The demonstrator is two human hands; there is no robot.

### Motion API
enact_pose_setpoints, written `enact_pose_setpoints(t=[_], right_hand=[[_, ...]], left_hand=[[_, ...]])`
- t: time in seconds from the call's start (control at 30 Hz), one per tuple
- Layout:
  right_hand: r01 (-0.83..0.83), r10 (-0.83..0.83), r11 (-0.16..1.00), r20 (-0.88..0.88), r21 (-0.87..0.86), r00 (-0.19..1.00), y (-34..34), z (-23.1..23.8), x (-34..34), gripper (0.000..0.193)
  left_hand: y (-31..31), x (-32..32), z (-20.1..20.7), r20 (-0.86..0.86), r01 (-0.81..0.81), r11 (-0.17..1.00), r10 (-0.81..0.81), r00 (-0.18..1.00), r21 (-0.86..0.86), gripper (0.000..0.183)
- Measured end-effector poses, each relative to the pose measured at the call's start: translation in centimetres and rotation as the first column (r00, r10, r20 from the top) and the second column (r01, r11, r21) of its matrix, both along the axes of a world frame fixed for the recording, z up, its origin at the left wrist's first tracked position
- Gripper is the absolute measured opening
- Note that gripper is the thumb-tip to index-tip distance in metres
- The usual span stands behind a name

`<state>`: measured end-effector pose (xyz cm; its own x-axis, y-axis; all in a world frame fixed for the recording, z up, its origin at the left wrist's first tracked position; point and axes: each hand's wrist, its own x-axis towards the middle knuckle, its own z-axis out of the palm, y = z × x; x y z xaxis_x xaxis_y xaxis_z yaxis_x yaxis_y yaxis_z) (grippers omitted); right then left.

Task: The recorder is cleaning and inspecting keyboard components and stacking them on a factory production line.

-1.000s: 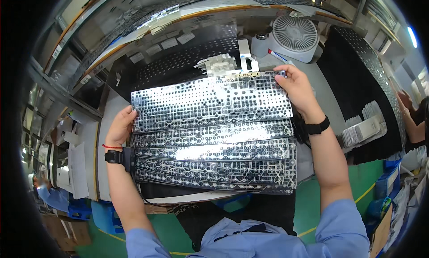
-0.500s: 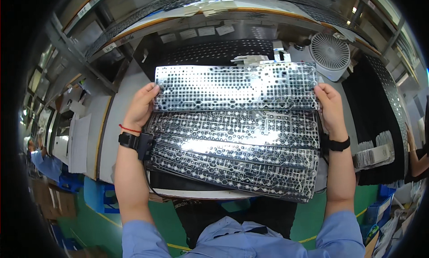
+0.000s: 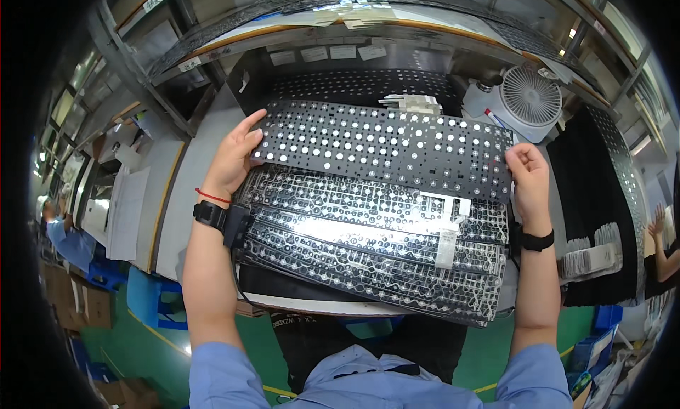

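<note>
A long black keyboard plate (image 3: 368,141), dotted with white rounds and small holes, is held up between my two hands, tilted with its right end lower. My left hand (image 3: 231,154) grips its left end, the index finger stretched along the corner. At the right edge, the thumb and fingers of my right hand (image 3: 528,172) pinch it. Beneath lies a fanned stack of shiny keyboard plates (image 3: 368,260) with circuit-like traces showing. A pale ribbon tail (image 3: 446,247) hangs below the held plate's lower edge, over the stack; where it attaches is hidden.
A white round fan (image 3: 531,94) stands at the back right, a pen (image 3: 494,117) near it. Pale strips (image 3: 409,103) lie behind the plate. Bundled pale pieces (image 3: 591,260) rest on black material at the right. A shelf (image 3: 354,33) spans the back. Another person's hand (image 3: 657,223) shows far right.
The held plate has turned from its shiny, light-reflecting face to its black, white-dotted face. Its right end has dropped, and the ribbon tail now shows below it. My left fingers have shifted at the corner.
</note>
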<state>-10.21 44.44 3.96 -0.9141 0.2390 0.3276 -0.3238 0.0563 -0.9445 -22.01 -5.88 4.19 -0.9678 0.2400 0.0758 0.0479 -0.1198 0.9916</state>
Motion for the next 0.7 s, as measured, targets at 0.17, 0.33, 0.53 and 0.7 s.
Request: enact_pose_setpoints(t=[0.17,0.33,0.53,0.7], right_hand=[[-0.042,0.042,0.999,-0.018,-0.014,0.999,-1.0,0.0,-0.1,0.022],[-0.046,0.047,0.998,-0.012,0.04,0.999,-0.8,0.1,0.2,0.023],[0.048,-0.058,0.983,0.047,0.178,0.997,-0.7,0.5,0.0,0.031],[-0.184,0.008,0.827,0.316,0.532,0.949,-0.1,0.7,0.4,0.04]], left_hand=[[-1.3,-0.9,-0.6,0.074,0.069,0.985,-0.058,0.996,-0.16,0.025],[-0.4,-0.7,-0.6,0.06,0.035,0.991,-0.028,0.998,-0.126,0.014],[-1.5,-1.7,-1.1,0.065,-0.108,0.992,0.104,0.992,0.069,0.015],[-2.0,-2.2,-1.3,0.114,-0.16,0.938,0.13,0.985,0.309,0.058]])
